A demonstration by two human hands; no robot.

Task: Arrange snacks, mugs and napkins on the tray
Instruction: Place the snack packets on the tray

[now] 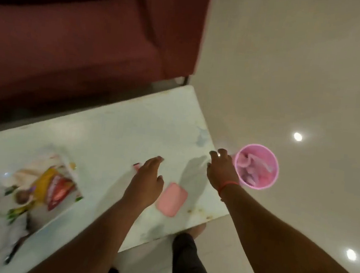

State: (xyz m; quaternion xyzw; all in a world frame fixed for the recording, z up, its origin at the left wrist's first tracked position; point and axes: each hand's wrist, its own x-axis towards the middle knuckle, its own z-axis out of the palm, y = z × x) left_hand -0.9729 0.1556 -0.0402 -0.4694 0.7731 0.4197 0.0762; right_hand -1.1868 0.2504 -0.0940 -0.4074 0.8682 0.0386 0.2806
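Observation:
My left hand [148, 177] hovers palm down over the white table [113, 130], its fingers loosely apart and nothing visibly in them. A small pink-red spot shows at its left edge, too blurred to identify. Just right of that hand a flat pink rounded rectangle [171, 199] lies on the table. My right hand [222, 169] reaches over the table's right edge with spread fingers and holds nothing. At the left, a blurred tray [26, 192] printed with food pictures rests on the table. No mugs are visible.
A pink bin [257, 167] lined with a pink bag stands on the shiny floor just right of my right hand. A dark red sofa [86, 28] runs behind the table. My legs [189, 262] are at the table's near edge.

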